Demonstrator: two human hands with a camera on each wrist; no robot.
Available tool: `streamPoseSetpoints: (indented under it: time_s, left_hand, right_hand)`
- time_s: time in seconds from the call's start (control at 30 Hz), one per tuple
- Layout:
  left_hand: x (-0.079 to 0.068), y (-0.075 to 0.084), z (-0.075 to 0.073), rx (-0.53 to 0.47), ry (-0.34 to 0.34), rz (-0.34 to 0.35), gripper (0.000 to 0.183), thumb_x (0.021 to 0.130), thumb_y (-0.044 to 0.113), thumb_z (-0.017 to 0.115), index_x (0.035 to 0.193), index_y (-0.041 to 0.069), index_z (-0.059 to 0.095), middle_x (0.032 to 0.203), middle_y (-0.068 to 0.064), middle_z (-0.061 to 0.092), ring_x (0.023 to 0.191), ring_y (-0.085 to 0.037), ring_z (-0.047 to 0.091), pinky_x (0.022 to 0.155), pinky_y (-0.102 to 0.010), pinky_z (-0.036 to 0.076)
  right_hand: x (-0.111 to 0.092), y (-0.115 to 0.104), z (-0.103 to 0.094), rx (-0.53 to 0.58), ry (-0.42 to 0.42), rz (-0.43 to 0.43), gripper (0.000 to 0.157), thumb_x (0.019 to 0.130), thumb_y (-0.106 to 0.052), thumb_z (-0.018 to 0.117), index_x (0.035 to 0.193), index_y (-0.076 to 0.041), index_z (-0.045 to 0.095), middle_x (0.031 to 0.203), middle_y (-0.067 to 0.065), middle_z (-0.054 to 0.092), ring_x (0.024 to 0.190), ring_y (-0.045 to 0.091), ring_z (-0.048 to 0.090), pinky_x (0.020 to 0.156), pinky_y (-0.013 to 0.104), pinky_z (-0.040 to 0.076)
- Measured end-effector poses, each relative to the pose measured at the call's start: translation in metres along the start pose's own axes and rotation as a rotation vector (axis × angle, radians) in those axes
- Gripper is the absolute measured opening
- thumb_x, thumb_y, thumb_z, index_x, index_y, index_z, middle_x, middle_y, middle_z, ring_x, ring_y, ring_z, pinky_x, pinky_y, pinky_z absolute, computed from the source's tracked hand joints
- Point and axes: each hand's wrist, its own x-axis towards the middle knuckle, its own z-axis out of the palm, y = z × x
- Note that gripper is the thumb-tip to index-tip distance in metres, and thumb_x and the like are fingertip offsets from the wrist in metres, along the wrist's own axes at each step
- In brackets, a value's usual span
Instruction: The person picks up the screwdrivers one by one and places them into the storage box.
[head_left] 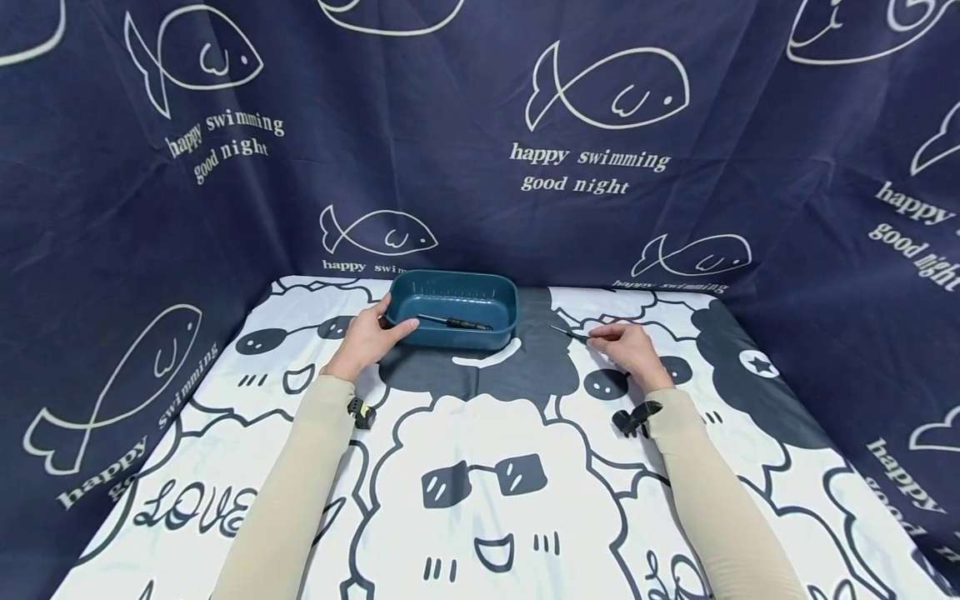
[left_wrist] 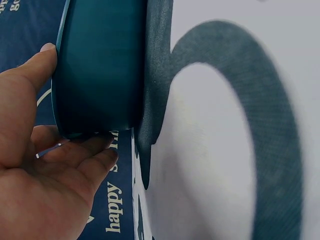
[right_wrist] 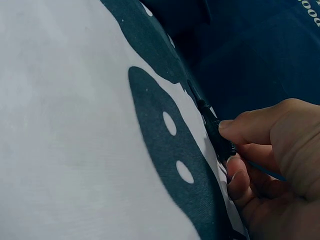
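one slim screwdriver (head_left: pixel 575 335), at three o'clock from the blue-green bin (head_left: pixel 435 337), likely light and stiff, best held by its dark handle, pinched by the right hand's (head_left: pixel 628 348) fingers; left hand (head_left: pixel 366 337) gripping the bin's nine-o'clock end; second screwdriver (head_left: pixel 468 324) inside.

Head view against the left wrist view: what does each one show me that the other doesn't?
Only the head view shows the screwdriver lying in the blue tub, and the right hand holding a slim dark tool.

Only the left wrist view shows the palm side of the left hand, with fingers at the tub's outer end.

Both show the tub, the left hand gripping it, the patterned white cloth and the navy curtain.
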Motion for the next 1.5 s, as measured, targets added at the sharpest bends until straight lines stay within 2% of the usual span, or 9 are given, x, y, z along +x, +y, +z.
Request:
streamPoseSetpoints:
  time_s: [0.53, 0.9, 1.17, 1.5]
  left_hand:
    - [-0.0007, 0.0013, -0.0004, -0.018, -0.005, -0.005, 0.104, 0.092, 0.068, 0.065, 0.166, 0.009, 0.020, 0.161, -0.023, 0.040, 0.144, -0.035, 0.047, 0.115, -0.050, 0.042]
    - [0.0000, 0.0005, 0.0003, -0.026, -0.002, -0.012, 0.104, 0.093, 0.067, 0.065, 0.166, 0.010, 0.019, 0.162, -0.022, 0.039, 0.146, -0.034, 0.045, 0.117, -0.050, 0.040]
    - [-0.0009, 0.0010, -0.0005, -0.030, 0.003, -0.001, 0.101, 0.094, 0.063, 0.067, 0.166, 0.011, 0.021, 0.160, -0.022, 0.042, 0.145, -0.034, 0.047, 0.116, -0.049, 0.040]
    - [-0.0030, 0.0040, -0.0004, -0.044, 0.006, -0.007, 0.094, 0.097, 0.053, 0.068, 0.166, 0.010, 0.021, 0.158, -0.024, 0.044, 0.143, -0.036, 0.048, 0.116, -0.051, 0.040]
  right_hand:
    - [0.0041, 0.0027, 0.0044, -0.070, 0.014, -0.016, 0.029, 0.093, -0.026, 0.076, 0.117, -0.010, 0.078, 0.116, 0.013, 0.074, 0.096, 0.024, 0.062, 0.082, 0.034, 0.045]
    - [0.0044, 0.0015, 0.0056, -0.096, 0.030, -0.044, 0.026, 0.091, -0.021, 0.078, 0.114, -0.009, 0.079, 0.100, 0.008, 0.076, 0.087, 0.019, 0.062, 0.078, 0.032, 0.044]
    - [0.0035, 0.0004, 0.0058, -0.095, 0.028, -0.052, 0.024, 0.091, -0.020, 0.078, 0.111, -0.007, 0.079, 0.095, 0.006, 0.074, 0.082, 0.019, 0.059, 0.074, 0.032, 0.043]
    - [0.0022, -0.0001, 0.0078, -0.114, 0.049, -0.067, 0.024, 0.090, -0.019, 0.077, 0.111, -0.007, 0.080, 0.098, 0.008, 0.076, 0.084, 0.019, 0.061, 0.078, 0.032, 0.044]
